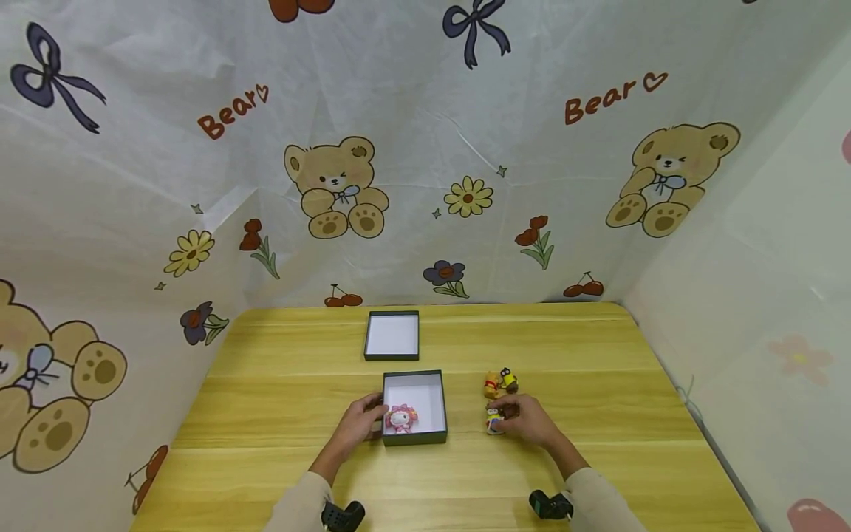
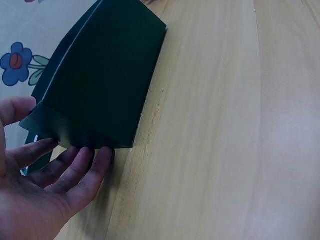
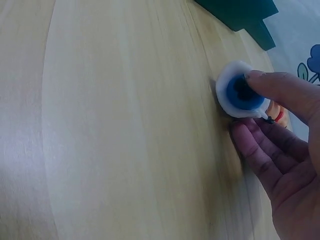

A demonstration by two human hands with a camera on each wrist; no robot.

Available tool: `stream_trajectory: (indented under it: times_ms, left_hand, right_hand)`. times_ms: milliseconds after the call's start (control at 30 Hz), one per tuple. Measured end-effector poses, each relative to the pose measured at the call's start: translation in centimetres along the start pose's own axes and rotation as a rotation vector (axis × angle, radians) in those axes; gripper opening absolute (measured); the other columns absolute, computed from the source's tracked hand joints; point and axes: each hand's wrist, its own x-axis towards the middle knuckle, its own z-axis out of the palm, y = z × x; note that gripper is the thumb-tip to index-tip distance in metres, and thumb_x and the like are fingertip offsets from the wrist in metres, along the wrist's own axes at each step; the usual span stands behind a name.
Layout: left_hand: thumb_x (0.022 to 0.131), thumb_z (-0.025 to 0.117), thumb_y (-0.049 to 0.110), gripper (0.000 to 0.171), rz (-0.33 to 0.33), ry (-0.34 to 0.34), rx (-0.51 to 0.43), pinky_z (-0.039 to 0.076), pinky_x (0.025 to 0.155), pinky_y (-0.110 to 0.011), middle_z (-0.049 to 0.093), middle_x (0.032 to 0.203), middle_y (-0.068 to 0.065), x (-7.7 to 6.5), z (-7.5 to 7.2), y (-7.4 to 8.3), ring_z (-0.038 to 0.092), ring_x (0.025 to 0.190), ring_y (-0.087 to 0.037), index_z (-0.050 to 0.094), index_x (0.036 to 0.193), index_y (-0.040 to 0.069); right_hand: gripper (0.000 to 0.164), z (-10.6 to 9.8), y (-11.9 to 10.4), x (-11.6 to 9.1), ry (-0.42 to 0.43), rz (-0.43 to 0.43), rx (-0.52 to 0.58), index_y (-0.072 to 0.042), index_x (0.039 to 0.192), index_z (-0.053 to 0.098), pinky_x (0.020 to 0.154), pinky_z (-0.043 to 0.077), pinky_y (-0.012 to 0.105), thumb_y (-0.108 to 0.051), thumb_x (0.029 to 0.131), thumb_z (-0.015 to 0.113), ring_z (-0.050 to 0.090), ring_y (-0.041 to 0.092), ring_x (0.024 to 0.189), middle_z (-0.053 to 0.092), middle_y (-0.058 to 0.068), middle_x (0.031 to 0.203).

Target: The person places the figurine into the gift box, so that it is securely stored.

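Green box (image 1: 415, 439): immediately right of the left grip (image 1: 361, 419) and well left of the right grip (image 1: 528, 419); its top is open, its inside white, and it sits on the worktop (image 1: 565, 347).
Left grip: holding the box by its left side, thumb at the rim, other fingers set against the outer wall.
Right grip: narrow, pinching the white-and-blue figure (image 3: 237, 95) between thumb and fingers.
Held figure: at the fingertips of the right grip, on the side towards the box; a round blue patch with a dark mark shows inside a white surround; whether it touches the worktop I cannot tell.
Pink figure (image 1: 401, 419): inside the box, in the near corner beside the left grip, with the box wall between them.
Orange figure (image 1: 491, 385): just beyond the right grip, wearing red.
Yellow figure (image 1: 509, 381): also just beyond the right grip, right of the orange one and close beside it, with dark eyewear.
Shallow tray (image 1: 392, 336): ahead of the left grip and a little to its right, past the box; green rim, white inside.
Sleeves (image 1: 302, 506): pale, behind both grips, a black device (image 1: 551, 506) at each wrist.
Wall covering (image 1: 412, 96): beyond both grips, white, printed with bears, bows, flowers and cherries.
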Motion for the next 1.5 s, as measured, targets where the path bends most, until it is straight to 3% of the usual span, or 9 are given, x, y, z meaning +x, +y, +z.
stream_trajectory:
  times_ms: [400,733,833,1233,1500]
  left_hand:
    - [0.099,0.052,0.024,0.057,-0.008,-0.006,0.019,0.055,0.080,-0.040,0.047,0.136,-0.028,-0.2,-0.1,0.3,0.060,0.105,-0.028,0.036,0.142,-0.010]
    - [0.100,0.051,0.023,0.057,-0.005,-0.015,0.000,0.055,0.080,-0.038,0.046,0.136,-0.029,0.0,-0.2,0.3,0.061,0.103,-0.026,0.035,0.142,-0.012]
    - [0.100,0.051,0.024,0.058,-0.002,-0.018,0.009,0.055,0.080,-0.039,0.046,0.136,-0.029,-0.1,-0.2,0.3,0.060,0.105,-0.027,0.034,0.142,-0.012]
    - [0.100,0.051,0.024,0.059,-0.012,-0.013,-0.006,0.055,0.080,-0.040,0.045,0.137,-0.029,-0.2,0.0,0.3,0.061,0.104,-0.027,0.033,0.142,-0.012]
    - [0.100,0.050,0.025,0.059,-0.017,-0.005,0.010,0.055,0.080,-0.040,0.044,0.137,-0.030,-0.2,-0.1,0.3,0.060,0.104,-0.028,0.032,0.143,-0.012]
  right_hand:
    - [0.029,0.5,-2.2,0.7,-0.006,-0.010,0.011,-0.003,0.105,0.071,0.062,0.045,0.023,-0.013,0.079,0.079,0.049,0.012,0.073,0.065,0.008,0.096]
    - [0.029,1.1,-4.6,2.5,0.000,-0.039,0.066,0.000,0.107,0.069,0.071,0.050,0.024,-0.007,0.080,0.077,0.058,0.024,0.087,0.065,0.016,0.108]
    - [0.029,1.4,-5.3,2.9,-0.006,-0.061,0.077,-0.001,0.107,0.070,0.071,0.050,0.024,-0.008,0.080,0.077,0.058,0.022,0.085,0.066,0.016,0.109]
    - [0.031,2.6,-7.2,4.5,0.014,-0.074,0.058,-0.004,0.105,0.072,0.066,0.048,0.023,-0.015,0.078,0.081,0.054,0.016,0.078,0.067,0.011,0.097]
    - [0.028,2.3,-11.9,3.5,-0.009,-0.062,0.069,0.005,0.107,0.069,0.065,0.045,0.023,-0.003,0.080,0.076,0.053,0.024,0.079,0.064,0.024,0.095]
